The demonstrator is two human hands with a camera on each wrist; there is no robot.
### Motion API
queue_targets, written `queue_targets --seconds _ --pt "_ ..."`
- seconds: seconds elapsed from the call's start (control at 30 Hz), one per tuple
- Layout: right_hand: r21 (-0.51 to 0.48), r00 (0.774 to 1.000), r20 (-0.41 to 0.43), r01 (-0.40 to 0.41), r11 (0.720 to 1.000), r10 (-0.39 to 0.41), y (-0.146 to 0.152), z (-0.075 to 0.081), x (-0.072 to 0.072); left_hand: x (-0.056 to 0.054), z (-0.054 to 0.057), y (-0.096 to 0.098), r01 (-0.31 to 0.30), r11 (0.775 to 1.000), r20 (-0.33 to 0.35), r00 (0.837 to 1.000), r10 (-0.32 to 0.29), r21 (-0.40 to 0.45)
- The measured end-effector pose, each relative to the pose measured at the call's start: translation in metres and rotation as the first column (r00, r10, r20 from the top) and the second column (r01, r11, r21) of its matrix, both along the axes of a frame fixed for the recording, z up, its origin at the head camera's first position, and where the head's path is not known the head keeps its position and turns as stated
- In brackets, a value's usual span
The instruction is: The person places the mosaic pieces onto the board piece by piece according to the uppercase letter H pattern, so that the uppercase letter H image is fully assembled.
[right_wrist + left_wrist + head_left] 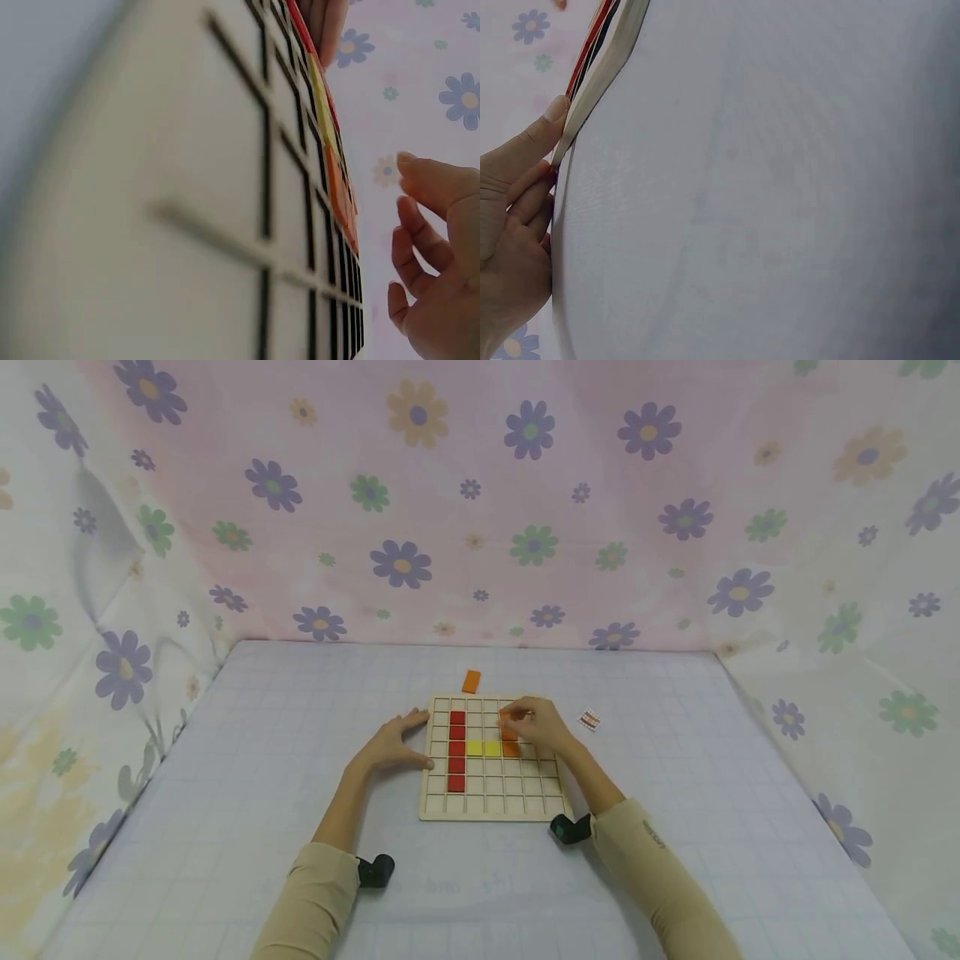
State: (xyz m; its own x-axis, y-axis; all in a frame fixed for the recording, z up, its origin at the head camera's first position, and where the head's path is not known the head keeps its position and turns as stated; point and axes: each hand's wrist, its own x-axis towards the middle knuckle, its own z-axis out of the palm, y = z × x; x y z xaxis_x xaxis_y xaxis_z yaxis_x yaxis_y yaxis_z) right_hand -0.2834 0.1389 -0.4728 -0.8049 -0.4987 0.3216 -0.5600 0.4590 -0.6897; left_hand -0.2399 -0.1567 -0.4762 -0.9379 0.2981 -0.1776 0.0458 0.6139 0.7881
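A pale wooden grid board (495, 808) lies flat on the table. Red tiles (457, 766) form a column on it, and two yellow tiles (483, 748) run rightward to a column of orange tiles (511, 749). My left hand (386, 745) rests against the board's left edge, thumb and fingers spread; the left wrist view shows the thumb (555, 112) touching that edge. Over the orange tiles hovers my right hand (542, 725), partly covering them. From the right wrist view, its loosely bent fingers (411, 259) stand apart from the board and hold nothing.
One loose orange tile (471, 682) lies just beyond the board's far edge. To the right of the board is a small printed card (589, 719). Flowered cloth (480, 527) hangs behind the table and on both sides.
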Motion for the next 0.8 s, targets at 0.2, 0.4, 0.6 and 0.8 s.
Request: queue_targets --seconds 0.2,0.4,0.6,0.8 --pt "-0.075 0.997 0.075 0.012 0.997 -0.006 -0.022 0.004 -0.032 0.001 0.000 -0.001 -0.006 1.000 -0.008 1.000 0.007 0.009" --pt "-0.092 0.988 0.151 0.008 0.996 0.006 -0.042 -0.004 -0.055 0.000 -0.001 0.000 0.006 1.000 -0.012 1.000 -0.006 -0.003" --pt "-0.082 0.998 0.048 -0.023 0.996 0.027 -0.061 -0.012 -0.071 0.000 0.002 -0.001 -0.005 1.000 -0.003 1.000 0.004 -0.009" --pt "-0.050 0.995 0.096 -0.035 0.998 0.039 -0.069 -0.010 -0.077 0.000 0.000 -0.001 0.000 1.000 -0.003 1.000 0.000 -0.007"
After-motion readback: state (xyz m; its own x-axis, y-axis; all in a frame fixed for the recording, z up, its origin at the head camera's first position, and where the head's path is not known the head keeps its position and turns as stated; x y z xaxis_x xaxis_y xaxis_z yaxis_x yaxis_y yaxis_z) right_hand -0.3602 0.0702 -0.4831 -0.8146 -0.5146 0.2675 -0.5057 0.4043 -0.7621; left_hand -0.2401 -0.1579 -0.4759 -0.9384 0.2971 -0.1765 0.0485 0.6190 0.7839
